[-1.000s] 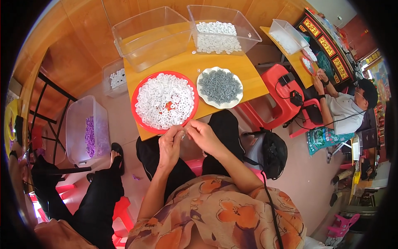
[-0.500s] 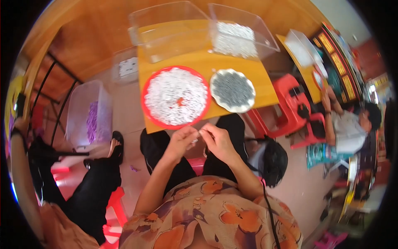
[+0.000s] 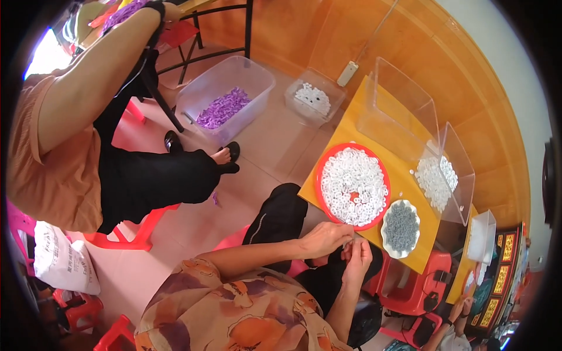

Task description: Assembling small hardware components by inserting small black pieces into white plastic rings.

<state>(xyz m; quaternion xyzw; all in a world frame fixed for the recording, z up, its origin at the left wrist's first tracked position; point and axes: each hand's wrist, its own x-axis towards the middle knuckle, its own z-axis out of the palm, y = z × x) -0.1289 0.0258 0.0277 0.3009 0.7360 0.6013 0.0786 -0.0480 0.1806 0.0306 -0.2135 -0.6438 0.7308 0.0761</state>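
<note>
My left hand [image 3: 326, 238] and my right hand [image 3: 356, 258] meet over my lap, just off the near edge of the table. The fingers of both are pinched close together; whatever sits between the fingertips is too small to make out. Beyond my left hand lies a round red tray [image 3: 319, 193] heaped with small white ring-like pieces [image 3: 355, 175]; a bit of its red bottom shows through. Nearer my right hand is a pale scalloped dish [image 3: 399, 255] filled with small grey pieces [image 3: 400, 225].
The yellow table [image 3: 339, 131] also bears clear plastic bins [image 3: 404, 96], one with white pieces [image 3: 436, 178]. A bin of purple pieces [image 3: 225, 108] and a smaller white-filled box [image 3: 313, 99] stand on the floor. Another person's arm [image 3: 96, 88] is at left. Red stools [image 3: 418, 284] stand at right.
My view has swung left and tilted, so the table and trays appear farther right. More of the person at left shows. My hands stay pinched together near the table edge.
</note>
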